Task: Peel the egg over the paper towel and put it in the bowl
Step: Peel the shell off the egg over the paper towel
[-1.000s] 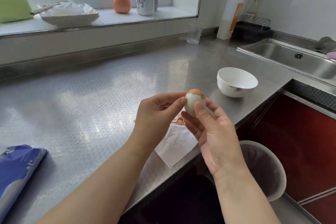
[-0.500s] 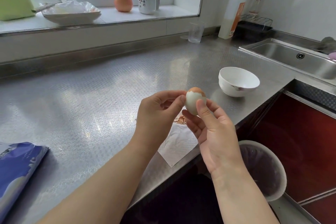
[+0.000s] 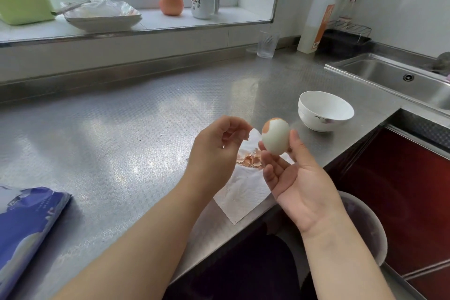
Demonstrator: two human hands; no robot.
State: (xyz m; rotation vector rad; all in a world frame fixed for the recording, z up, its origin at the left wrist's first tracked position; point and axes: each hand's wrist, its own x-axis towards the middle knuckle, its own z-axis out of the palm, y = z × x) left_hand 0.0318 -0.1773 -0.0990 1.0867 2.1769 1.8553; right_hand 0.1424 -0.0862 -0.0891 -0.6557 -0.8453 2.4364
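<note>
My right hand holds the egg upright between thumb and fingertips, above the paper towel. The egg is mostly white, with a patch of brown shell left at its top left. My left hand hovers just left of the egg, apart from it, pinching a small piece of shell at its fingertips. Brown shell fragments lie on the towel, which sits at the counter's front edge. The white bowl stands empty on the counter, to the right and behind the egg.
A steel sink lies at the far right. A lined bin stands on the floor below the counter edge. A blue packet lies at near left. A glass and a bottle stand at the back.
My left hand has pulled away leftwards from the egg with a bit of shell. My right hand has shifted the egg slightly right, and more white shows.
</note>
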